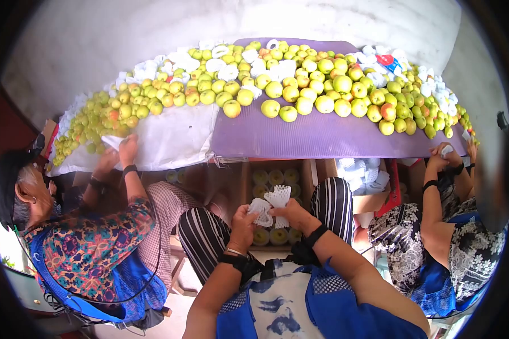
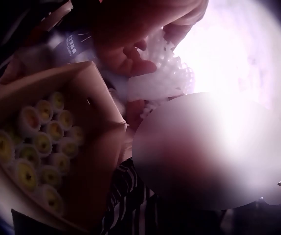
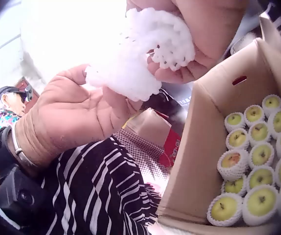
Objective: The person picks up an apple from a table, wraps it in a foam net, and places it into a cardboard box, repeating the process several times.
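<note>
White foam fruit nets are held in front of the lap, over a cardboard box (image 3: 199,161). My left hand (image 1: 243,229) pinches one crumpled foam net (image 1: 260,210) between thumb and fingers. Beside it, my right hand (image 1: 296,216) grips another foam net (image 1: 279,196), which fans out upward. The two nets overlap in the right wrist view, where the left hand (image 3: 77,115) comes in from the left and the right hand (image 3: 209,34) from above. Inside the box, apples (image 3: 261,154) in white foam nets stand in rows. A pale blurred oval covers part of the left wrist view.
Many loose yellow-green apples (image 1: 325,104) and foam nets (image 1: 283,69) lie on a table with a purple mat (image 1: 322,135). More foam nets fill a box (image 1: 363,175) at the right. A person (image 1: 107,237) sits on the left, another person (image 1: 452,226) on the right.
</note>
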{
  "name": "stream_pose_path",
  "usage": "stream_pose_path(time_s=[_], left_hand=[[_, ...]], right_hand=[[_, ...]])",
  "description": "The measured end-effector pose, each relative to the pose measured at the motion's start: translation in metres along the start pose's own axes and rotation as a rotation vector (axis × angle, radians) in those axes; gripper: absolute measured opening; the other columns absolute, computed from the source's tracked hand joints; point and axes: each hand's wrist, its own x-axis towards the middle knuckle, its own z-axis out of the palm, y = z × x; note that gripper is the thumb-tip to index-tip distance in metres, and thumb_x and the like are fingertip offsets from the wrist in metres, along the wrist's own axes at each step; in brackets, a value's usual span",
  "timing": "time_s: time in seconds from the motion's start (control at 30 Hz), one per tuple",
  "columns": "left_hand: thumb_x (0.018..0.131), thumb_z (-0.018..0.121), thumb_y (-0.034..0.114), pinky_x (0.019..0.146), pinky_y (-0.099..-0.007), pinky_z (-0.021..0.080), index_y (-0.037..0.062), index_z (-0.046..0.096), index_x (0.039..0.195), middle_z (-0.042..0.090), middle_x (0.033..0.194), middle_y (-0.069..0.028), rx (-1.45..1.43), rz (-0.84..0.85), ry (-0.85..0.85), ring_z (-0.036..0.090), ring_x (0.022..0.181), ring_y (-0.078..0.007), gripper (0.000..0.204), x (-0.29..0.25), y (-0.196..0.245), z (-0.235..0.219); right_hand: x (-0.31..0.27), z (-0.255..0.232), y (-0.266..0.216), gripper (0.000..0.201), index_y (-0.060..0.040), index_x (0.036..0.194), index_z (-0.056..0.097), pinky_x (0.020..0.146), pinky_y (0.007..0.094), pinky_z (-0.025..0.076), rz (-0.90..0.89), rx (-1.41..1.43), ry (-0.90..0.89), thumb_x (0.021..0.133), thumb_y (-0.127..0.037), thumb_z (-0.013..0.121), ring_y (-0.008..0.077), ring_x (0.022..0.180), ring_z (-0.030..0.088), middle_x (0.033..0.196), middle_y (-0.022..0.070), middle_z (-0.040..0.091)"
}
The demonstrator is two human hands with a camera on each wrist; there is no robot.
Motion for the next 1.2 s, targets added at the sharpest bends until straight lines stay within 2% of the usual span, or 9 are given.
stream_pose_path(time_s=[0.2, 0.27, 0.33, 0.47, 0.73, 0.93, 1.07, 1.13, 1.2], left_hand=[[0.084, 0.047, 0.017, 0.063, -0.0301, 0.05, 0.0089, 0.043, 0.107, 0.056, 0.096, -0.0057, -0.131, -0.058, -0.016, 0.058, 0.082, -0.0158, 0.025, -0.004, 0.006, 0.005], [0.083, 0.046, 0.017, 0.062, -0.0301, 0.051, 0.0091, 0.043, 0.107, 0.056, 0.096, -0.0055, -0.187, -0.075, -0.016, 0.059, 0.081, -0.0164, 0.026, -0.002, 0.007, 0.005], [0.082, 0.046, 0.016, 0.06, -0.031, 0.05, 0.0093, 0.044, 0.108, 0.056, 0.097, -0.0057, 0.082, -0.069, 0.07, 0.059, 0.08, -0.0184, 0.027, -0.004, -0.003, 0.007], [0.08, 0.046, 0.015, 0.057, -0.0313, 0.05, 0.0094, 0.044, 0.108, 0.056, 0.099, -0.0063, 0.047, -0.046, 0.054, 0.059, 0.08, -0.0198, 0.028, -0.004, -0.001, 0.003], [0.078, 0.046, 0.012, 0.069, -0.0375, 0.047, 0.0085, 0.047, 0.102, 0.056, 0.098, -0.0074, -0.167, -0.202, -0.07, 0.057, 0.087, -0.0231, 0.024, -0.002, -0.009, -0.003], [0.078, 0.048, 0.013, 0.086, -0.0433, 0.044, 0.0008, 0.047, 0.11, 0.055, 0.11, -0.0144, -0.566, -0.223, -0.243, 0.055, 0.097, -0.0296, 0.034, 0.0, -0.026, -0.019], [0.081, 0.049, 0.015, 0.083, -0.0451, 0.044, 0.0037, 0.052, 0.105, 0.058, 0.106, -0.0127, -0.648, -0.12, -0.164, 0.056, 0.097, -0.0278, 0.027, -0.01, -0.02, -0.009], [0.084, 0.047, 0.013, 0.091, -0.0465, 0.041, 0.0018, 0.053, 0.107, 0.056, 0.109, -0.0143, -1.001, -0.167, -0.307, 0.053, 0.103, -0.0289, 0.027, 0.0, -0.041, -0.03], [0.085, 0.046, 0.013, 0.09, -0.0452, 0.042, 0.0014, 0.053, 0.106, 0.056, 0.109, -0.0143, -0.891, -0.18, -0.244, 0.053, 0.104, -0.0287, 0.025, 0.002, -0.041, -0.027]], right_hand=[[-0.002, -0.003, 0.004, 0.032, -0.0001, 0.1, 0.057, 0.073, 0.0299, 0.047, -0.001, 0.053, -0.039, 0.069, 0.001, 0.065, 0.0156, 0.08, 0.059, 0.092, 0.0051, 0.061], [0.002, -0.008, 0.011, 0.029, 0.0004, 0.097, 0.059, 0.071, 0.0289, 0.047, -0.037, -0.176, -0.039, 0.069, 0.0, 0.066, 0.0141, 0.079, 0.058, 0.089, 0.0044, 0.062], [-0.001, -0.004, 0.006, 0.027, 0.0, 0.096, 0.06, 0.071, 0.0284, 0.047, -0.024, -0.202, -0.005, 0.069, -0.001, 0.066, 0.0135, 0.078, 0.058, 0.088, 0.004, 0.062], [-0.005, -0.004, 0.009, 0.024, -0.0023, 0.095, 0.06, 0.068, 0.0278, 0.047, -0.029, -0.101, 0.059, 0.072, -0.003, 0.062, 0.0133, 0.076, 0.058, 0.087, 0.0033, 0.061], [0.006, -0.016, 0.024, 0.023, -0.0039, 0.097, 0.059, 0.065, 0.0283, 0.047, -0.134, -0.244, 0.202, 0.073, -0.002, 0.059, 0.0132, 0.077, 0.057, 0.086, 0.0027, 0.06], [0.008, -0.02, 0.026, 0.023, -0.0024, 0.096, 0.058, 0.067, 0.0294, 0.046, -0.084, -0.031, 0.273, 0.073, 0.0, 0.057, 0.0155, 0.078, 0.057, 0.086, 0.0042, 0.059], [0.003, -0.017, 0.019, 0.016, -0.0045, 0.089, 0.056, 0.066, 0.0295, 0.047, -0.04, 0.245, 0.136, 0.074, -0.002, 0.058, 0.0159, 0.074, 0.057, 0.082, 0.0031, 0.057], [0.001, -0.019, 0.015, 0.014, -0.0049, 0.088, 0.055, 0.067, 0.0297, 0.047, -0.029, 0.364, 0.06, 0.074, -0.002, 0.058, 0.0162, 0.074, 0.057, 0.081, 0.0032, 0.056], [0.002, -0.019, 0.012, 0.015, -0.0045, 0.089, 0.055, 0.068, 0.0303, 0.048, -0.005, 0.507, -0.058, 0.075, -0.001, 0.057, 0.017, 0.074, 0.058, 0.082, 0.0042, 0.057]])
